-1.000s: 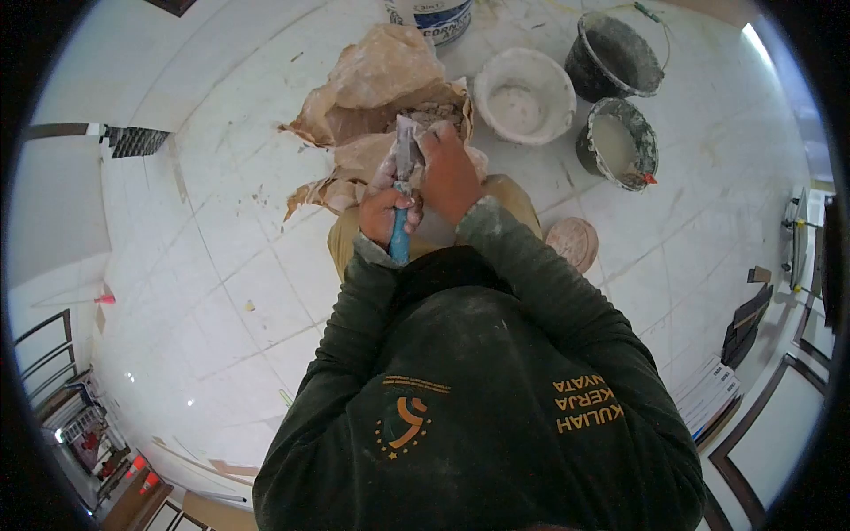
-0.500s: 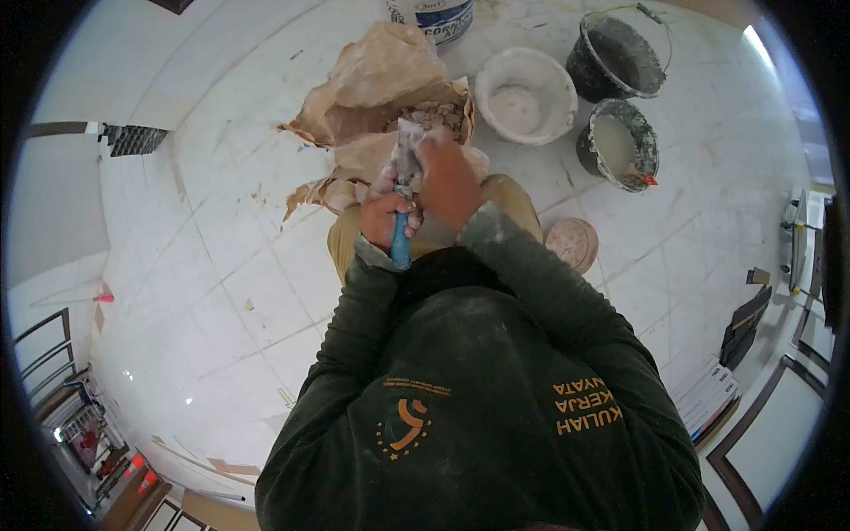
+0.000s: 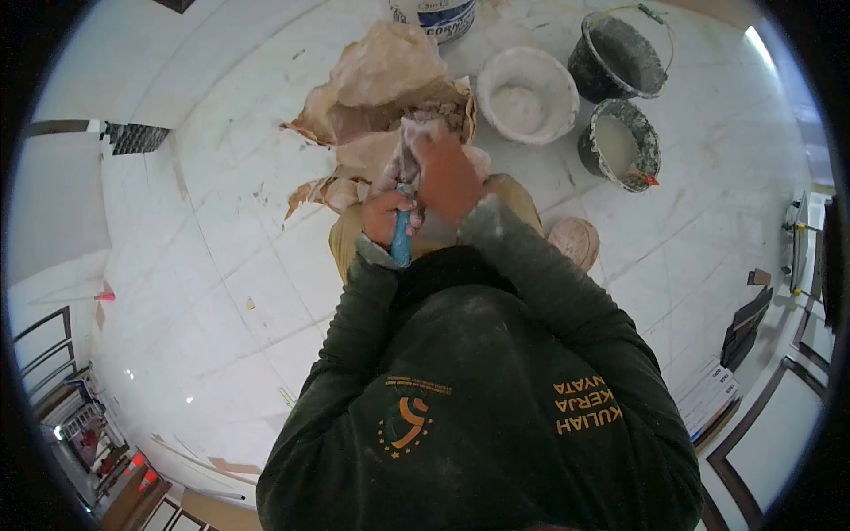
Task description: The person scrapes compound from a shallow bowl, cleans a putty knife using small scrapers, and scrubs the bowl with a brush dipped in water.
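My left hand (image 3: 386, 216) is closed around the blue handle of a putty knife (image 3: 402, 239), whose blade points forward, away from my body. Whitish dust coats the fingers. My right hand (image 3: 448, 177) is against the blade, its fingers bent over the upper end and smeared by motion, so I cannot tell what they grip. Just beyond both hands lies a torn brown paper sack (image 3: 381, 66), open, with grey-brown lumpy material (image 3: 443, 111) inside.
To the right of the sack stand a white tub (image 3: 529, 96) with pale residue, a dark bucket (image 3: 611, 57) and a smaller bucket (image 3: 620, 146) of milky liquid. A labelled white pail (image 3: 434, 18) is behind. A round dusty pinkish item (image 3: 575, 243) sits by my right knee.
My right hand has shifted slightly along the blade and now covers more of its upper end. The left hand keeps its hold on the handle.
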`<act>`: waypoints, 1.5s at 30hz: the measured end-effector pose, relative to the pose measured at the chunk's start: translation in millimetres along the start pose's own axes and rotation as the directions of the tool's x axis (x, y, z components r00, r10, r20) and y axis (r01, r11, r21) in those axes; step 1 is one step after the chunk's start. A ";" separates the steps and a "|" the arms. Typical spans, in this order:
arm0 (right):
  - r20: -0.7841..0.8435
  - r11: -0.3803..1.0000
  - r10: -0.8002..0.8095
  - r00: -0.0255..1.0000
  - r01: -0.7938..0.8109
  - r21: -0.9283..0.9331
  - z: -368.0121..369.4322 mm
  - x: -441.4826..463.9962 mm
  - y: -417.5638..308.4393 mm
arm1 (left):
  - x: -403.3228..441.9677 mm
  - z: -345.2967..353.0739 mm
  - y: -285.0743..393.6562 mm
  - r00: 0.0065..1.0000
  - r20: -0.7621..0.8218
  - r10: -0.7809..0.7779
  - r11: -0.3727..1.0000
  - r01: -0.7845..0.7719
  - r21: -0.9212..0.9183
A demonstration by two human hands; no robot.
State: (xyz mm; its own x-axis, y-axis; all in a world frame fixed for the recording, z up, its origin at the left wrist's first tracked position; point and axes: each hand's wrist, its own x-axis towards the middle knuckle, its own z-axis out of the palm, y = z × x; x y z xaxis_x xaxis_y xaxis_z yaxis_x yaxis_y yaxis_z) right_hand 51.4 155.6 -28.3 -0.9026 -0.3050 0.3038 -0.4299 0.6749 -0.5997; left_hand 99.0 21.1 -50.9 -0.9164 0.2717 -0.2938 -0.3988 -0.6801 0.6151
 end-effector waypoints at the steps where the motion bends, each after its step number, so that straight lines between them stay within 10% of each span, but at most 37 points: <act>1: 0.017 1.000 -0.023 1.000 0.023 0.019 3.9 -7.4 -2.2 | 0.9 0.5 1.5 1.000 0.006 0.003 1.000 -0.003 0.000; 16: -0.043 0.995 0.054 0.998 -0.051 0.083 -2.0 12.0 40.4 | 0.0 -6.0 0.6 0.992 0.110 -0.064 0.997 0.069 -0.043; 21: -0.200 0.988 0.129 0.971 -0.108 0.113 -10.7 -7.7 50.5 | 12.0 -6.2 -5.6 0.970 -0.242 -0.006 0.987 0.045 0.152; 31: -0.160 0.973 0.184 0.970 -0.156 0.172 -10.5 -51.6 52.5 | 20.9 -19.5 -30.5 0.924 -0.353 -0.149 0.964 0.216 0.157; 39: 0.038 0.995 -0.052 0.998 0.049 0.091 -38.3 -45.1 17.1 | 16.5 9.9 -19.5 0.978 0.081 0.194 0.927 -0.210 0.310; 45: 0.098 0.990 -0.118 0.988 0.125 -0.065 -29.7 -52.5 19.6 | 9.4 10.7 -17.5 0.987 0.115 0.112 0.976 -0.131 0.174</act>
State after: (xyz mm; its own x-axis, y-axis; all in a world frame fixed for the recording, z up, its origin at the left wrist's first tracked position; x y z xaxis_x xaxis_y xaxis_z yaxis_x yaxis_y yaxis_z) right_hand 91.0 204.8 -34.0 -0.8435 -0.4467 0.2984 -0.5366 0.6740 -0.5077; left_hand 97.0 42.8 -56.6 -0.9529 0.2704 -0.1374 -0.2753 -0.5811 0.7658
